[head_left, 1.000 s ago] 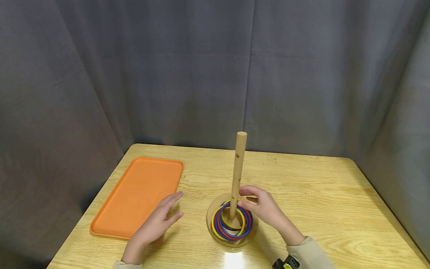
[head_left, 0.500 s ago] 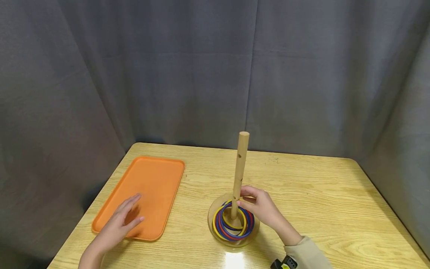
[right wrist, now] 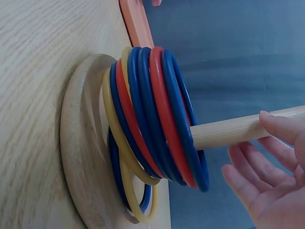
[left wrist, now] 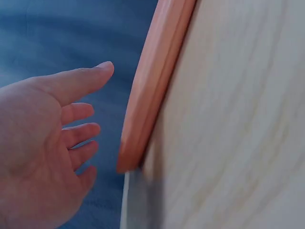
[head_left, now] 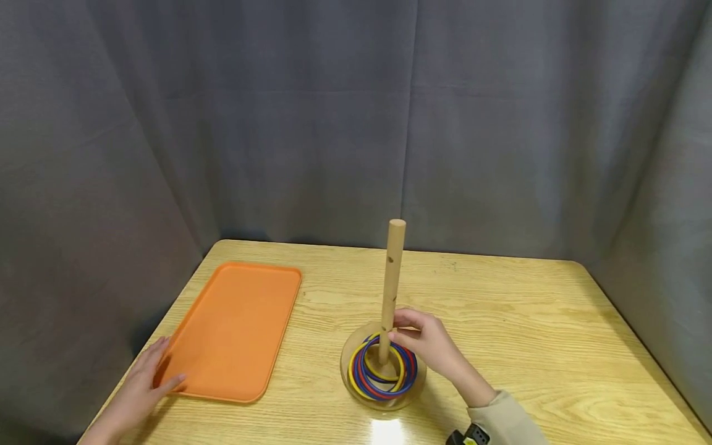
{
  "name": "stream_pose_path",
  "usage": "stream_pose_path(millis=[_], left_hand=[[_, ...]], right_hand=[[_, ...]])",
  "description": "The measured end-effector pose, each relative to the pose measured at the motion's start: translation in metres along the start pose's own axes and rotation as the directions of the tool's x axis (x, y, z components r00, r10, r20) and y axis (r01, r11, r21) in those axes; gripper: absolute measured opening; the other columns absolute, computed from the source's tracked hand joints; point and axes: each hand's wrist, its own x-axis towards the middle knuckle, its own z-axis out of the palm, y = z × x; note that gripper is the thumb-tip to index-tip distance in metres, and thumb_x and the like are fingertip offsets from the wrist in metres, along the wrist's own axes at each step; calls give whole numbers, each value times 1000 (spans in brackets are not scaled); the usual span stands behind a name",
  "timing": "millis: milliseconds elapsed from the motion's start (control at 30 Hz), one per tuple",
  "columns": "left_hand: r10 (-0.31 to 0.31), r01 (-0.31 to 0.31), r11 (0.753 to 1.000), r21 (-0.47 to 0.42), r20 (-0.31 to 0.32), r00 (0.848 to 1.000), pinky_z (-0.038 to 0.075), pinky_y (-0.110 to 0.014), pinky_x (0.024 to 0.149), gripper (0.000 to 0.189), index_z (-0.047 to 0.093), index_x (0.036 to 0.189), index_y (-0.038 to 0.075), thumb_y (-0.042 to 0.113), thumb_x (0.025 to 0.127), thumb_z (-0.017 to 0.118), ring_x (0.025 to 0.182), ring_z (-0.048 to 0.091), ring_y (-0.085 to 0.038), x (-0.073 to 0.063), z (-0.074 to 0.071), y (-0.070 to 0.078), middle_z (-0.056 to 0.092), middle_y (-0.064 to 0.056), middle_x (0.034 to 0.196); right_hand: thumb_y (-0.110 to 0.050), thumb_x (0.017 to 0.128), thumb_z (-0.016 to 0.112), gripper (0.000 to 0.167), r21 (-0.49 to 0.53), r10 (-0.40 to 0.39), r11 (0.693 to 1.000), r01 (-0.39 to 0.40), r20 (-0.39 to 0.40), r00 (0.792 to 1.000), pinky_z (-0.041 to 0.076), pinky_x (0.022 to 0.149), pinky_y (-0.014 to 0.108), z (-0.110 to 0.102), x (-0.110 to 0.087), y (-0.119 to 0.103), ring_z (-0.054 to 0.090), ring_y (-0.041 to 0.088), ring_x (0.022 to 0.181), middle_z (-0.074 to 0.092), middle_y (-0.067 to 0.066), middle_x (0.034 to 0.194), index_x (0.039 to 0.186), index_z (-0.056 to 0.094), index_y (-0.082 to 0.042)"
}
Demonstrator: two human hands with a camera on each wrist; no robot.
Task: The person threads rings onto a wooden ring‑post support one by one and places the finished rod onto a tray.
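Note:
A wooden ring-toss peg (head_left: 393, 272) stands upright on its round base (head_left: 349, 346). Several blue, red, yellow rings (right wrist: 152, 105) lie stacked loosely around the foot of it, some tilted. My right hand (head_left: 431, 343) holds the peg just above the rings, thumb on the near side and index finger reaching behind. The other fingers (right wrist: 248, 167) of that hand are loosely spread in the right wrist view. At the front left corner of an orange tray (head_left: 239, 334) is my left hand (head_left: 136, 386), fingers extended along its left edge and thumb over the front rim.
Both the tray and the ring stand are on a wooden table (head_left: 500, 321), the tray near the left edge. Grey curtains (head_left: 311, 123) hang behind the table and at both sides.
My left hand has moved left, from between tray and stand, over the tray to its front left corner. The right hand stays at the peg.

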Motion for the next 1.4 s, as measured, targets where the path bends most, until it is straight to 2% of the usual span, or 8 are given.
stream_pose_path(millis=[233,333,433,567,667,1067,1367,1400], left_hand=[[-97,96,995,14,97,991,28,-73,99,87,8,147,-19,30,96,59,130,20,-65,1,-2,-14,14,-46,146],[-115,115,993,9,110,987,36,-51,109,89,3,148,-17,33,97,57,133,19,-63,3,-3,-22,12,-46,148],[-113,111,993,27,102,988,40,-46,105,88,5,148,-17,32,97,57,132,23,-62,4,-4,-29,15,-46,147],[-93,91,995,27,74,993,43,-16,94,81,15,147,-18,28,97,59,129,30,-60,1,-3,-37,21,-46,145],[-59,60,998,-22,39,997,22,7,78,77,17,147,-16,24,96,59,137,30,-46,-2,-1,-42,22,-45,145],[-33,34,999,-25,35,999,22,10,77,74,23,146,-15,22,95,61,126,35,-54,-3,1,-41,27,-44,145],[15,-15,997,-78,4,1000,21,10,81,72,23,147,-13,20,95,60,139,33,-27,-8,9,-41,26,-40,147],[31,-31,996,-88,0,1000,21,11,82,72,23,147,-14,19,95,60,141,30,-12,-9,10,-41,26,-41,146]], right_hand=[[-4,91,64,29,5,5,1000,-5,13,1000,56,90,28,2,-1,1,63,39,109,66,25,113,118,62,7],[-3,91,64,29,6,7,1000,-7,13,1000,56,90,27,2,0,1,63,39,109,66,25,113,118,62,7],[-3,91,64,29,11,8,1000,-9,11,1000,57,89,27,3,0,0,64,39,109,67,25,113,118,62,7],[-3,91,65,28,16,13,1000,-13,10,1000,57,88,27,4,1,0,64,38,108,67,24,112,118,62,6],[-3,91,65,29,11,12,1000,-12,9,1000,57,88,27,4,1,0,64,38,108,67,24,112,118,62,6],[-10,94,62,25,-66,9,998,-11,-22,1000,58,87,33,10,1,1,65,34,111,69,17,116,117,65,-1],[-10,93,62,20,-94,-1,996,-7,-84,996,59,84,31,12,-2,1,68,29,104,72,12,110,112,68,-6],[-9,93,62,20,-95,-3,995,-6,-92,996,59,84,30,12,-2,1,68,29,103,72,12,109,112,68,-7]])
